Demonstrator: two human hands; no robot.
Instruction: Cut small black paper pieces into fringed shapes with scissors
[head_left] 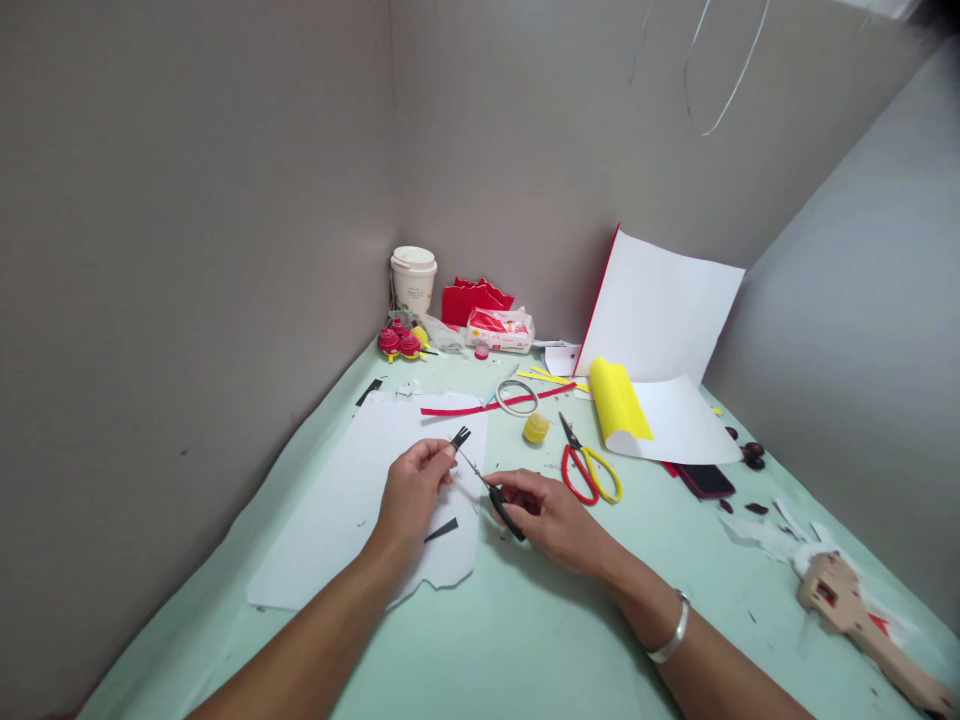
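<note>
My left hand [412,485] pinches a small black paper piece [460,437] whose far end is cut into a fringe. Close by on its right, my right hand [553,515] is closed round small black-handled scissors [508,517]. Their thin metal blades point up and left to the black piece; whether they touch it, I cannot tell. Beneath the left hand lies a large white sheet [322,520] with a ragged lower edge. A separate black paper strip [442,529] rests on it, partly behind my left wrist.
Red-and-yellow scissors [585,470], a yellow roll [535,429] and a tape ring [516,397] lie beyond my hands. Yellow corrugated paper [621,400], a phone [703,480] and a glue gun [844,595] are rightward. A lidded cup [413,280] stands in the far corner.
</note>
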